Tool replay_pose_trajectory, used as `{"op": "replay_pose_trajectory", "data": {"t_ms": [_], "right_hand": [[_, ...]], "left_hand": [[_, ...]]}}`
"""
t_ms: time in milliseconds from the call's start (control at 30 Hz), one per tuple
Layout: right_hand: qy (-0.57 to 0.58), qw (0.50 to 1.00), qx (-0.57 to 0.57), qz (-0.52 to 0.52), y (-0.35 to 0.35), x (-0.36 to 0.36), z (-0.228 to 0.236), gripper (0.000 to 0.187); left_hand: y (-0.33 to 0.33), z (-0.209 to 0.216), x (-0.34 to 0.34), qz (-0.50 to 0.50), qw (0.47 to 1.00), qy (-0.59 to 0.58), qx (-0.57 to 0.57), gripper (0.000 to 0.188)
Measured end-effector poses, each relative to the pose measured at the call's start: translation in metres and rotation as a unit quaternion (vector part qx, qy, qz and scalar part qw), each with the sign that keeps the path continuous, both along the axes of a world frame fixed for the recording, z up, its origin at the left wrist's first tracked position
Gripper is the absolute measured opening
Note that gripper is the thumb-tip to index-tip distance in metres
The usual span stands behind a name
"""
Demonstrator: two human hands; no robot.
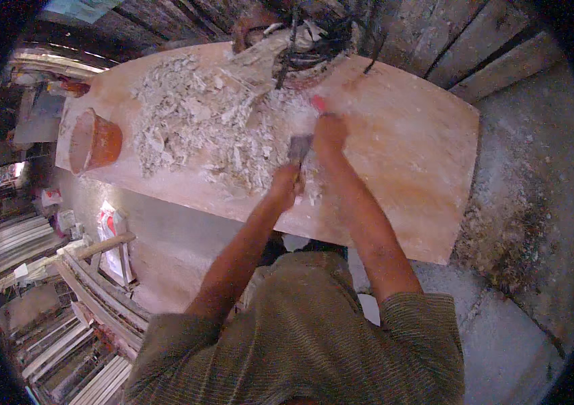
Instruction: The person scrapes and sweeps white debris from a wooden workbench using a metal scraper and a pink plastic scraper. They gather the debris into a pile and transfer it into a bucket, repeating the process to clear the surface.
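Observation:
A pale wooden board (408, 155) lies across the floor in front of me. A heap of white crumbly scrapings (199, 128) covers its left and middle part. My right hand (329, 131) is closed around a red-handled tool (318, 103). A flat metal scraper blade (299, 147) rests on the board between my hands, at the edge of the heap. My left hand (287, 183) presses on the lower part of that blade, fingers curled.
A terracotta-coloured pot (94, 140) lies on its side at the board's left end. A bowl with dark tangled strips (314, 40) sits at the far edge. White dust and wood shavings (503, 229) cover the floor to the right. Wooden mouldings (64, 324) are stacked at lower left.

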State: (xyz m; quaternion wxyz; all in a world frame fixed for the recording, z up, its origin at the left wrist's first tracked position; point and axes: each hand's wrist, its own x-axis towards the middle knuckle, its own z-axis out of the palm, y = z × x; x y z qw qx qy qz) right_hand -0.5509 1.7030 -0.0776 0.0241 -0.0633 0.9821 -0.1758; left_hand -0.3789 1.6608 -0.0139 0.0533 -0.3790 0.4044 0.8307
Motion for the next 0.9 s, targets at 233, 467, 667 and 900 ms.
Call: {"op": "replay_pose_trajectory", "data": {"t_ms": [233, 467, 667, 900], "right_hand": [[-0.016, 0.966, -0.108, 0.234, -0.106, 0.066, 0.075, 0.014], [-0.165, 0.982, -0.041, 0.088, 0.103, 0.115, 0.09, 0.06], [-0.078, 0.995, -0.048, 0.046, 0.001, 0.194, 0.047, 0.033], [-0.088, 0.993, -0.077, 0.001, -0.192, 0.17, 0.042, 0.011]], "left_hand": [[-0.017, 0.061, 0.161, -0.01, 0.996, -0.073, 0.047, 0.019], [-0.055, 0.058, 0.245, 0.003, 0.994, -0.094, 0.061, 0.013], [-0.103, 0.053, 0.276, -0.055, 0.994, -0.08, 0.047, 0.016], [-0.163, 0.015, 0.291, -0.094, 0.994, -0.045, 0.031, 0.016]]}}
